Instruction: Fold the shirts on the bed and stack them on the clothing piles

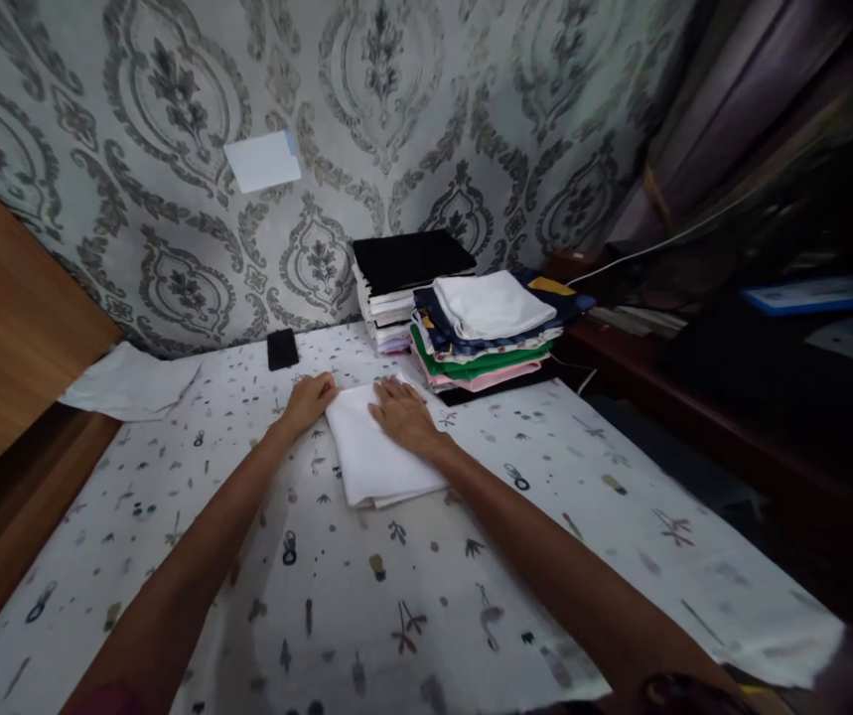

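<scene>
A folded white cloth (377, 457) lies flat on a patterned white sheet (337, 606), straight in front of me. My left hand (308, 402) is closed, with its fingers pinched at the cloth's far left corner. Palm down on the far right part of the cloth, my right hand (405, 415) rests open with its fingers stretched out. The kind of garment, if it is one, cannot be made out from the fold.
Behind and to the right stand two piles of folded clothes: one topped by a black piece (411, 258), the nearer by a white piece (497, 306). A black phone (282, 350) lies near the wall. Another white cloth (135, 382) is beside the wooden board (16, 318) at left.
</scene>
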### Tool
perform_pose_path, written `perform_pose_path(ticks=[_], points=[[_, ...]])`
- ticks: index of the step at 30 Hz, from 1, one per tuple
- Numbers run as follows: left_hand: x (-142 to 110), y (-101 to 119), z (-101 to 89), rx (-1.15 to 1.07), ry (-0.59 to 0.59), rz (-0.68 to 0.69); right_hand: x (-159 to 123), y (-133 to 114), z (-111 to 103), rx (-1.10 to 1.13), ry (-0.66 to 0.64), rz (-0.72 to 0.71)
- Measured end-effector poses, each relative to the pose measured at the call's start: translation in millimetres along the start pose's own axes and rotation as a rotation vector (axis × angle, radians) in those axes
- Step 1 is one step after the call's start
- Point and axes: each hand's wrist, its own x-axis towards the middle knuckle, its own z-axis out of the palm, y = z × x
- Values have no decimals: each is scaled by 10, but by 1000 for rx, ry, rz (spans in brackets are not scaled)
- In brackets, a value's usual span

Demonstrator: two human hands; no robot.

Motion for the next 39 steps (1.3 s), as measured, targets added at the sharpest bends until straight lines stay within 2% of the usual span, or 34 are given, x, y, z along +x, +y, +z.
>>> perform_pose_path(ticks=[2,4,6,9,12,16,20,24,29,39], points=[[-146,72,-30,29,68,-20,14,17,-12,27,-12,-6],[-412,187,-72,42,105,-25,71,5,-34,75,-13,-17],[-781,346,-109,57,47,2,181,-53,-47,132,-5,-57],[-1365,615,-92,179,-125,55,399,-233,-23,166,-36,-121],[-1720,808,42,372,-147,-12,562,-440,54,154,-86,-122],[-1743,893,230,405,-124,-218,596,-565,163,131,-84,-101],[-1644,979,278,385,-66,-289,561,-544,186,86,-74,-80],[-1686,1163,270,640,-202,-355,550,-550,171,46,-63,-78],[-1846,1289,303,761,-257,-377,544,-579,171,26,-47,-66],[-1984,1284,359,843,-328,-287,540,-566,176,19,-36,-63]])
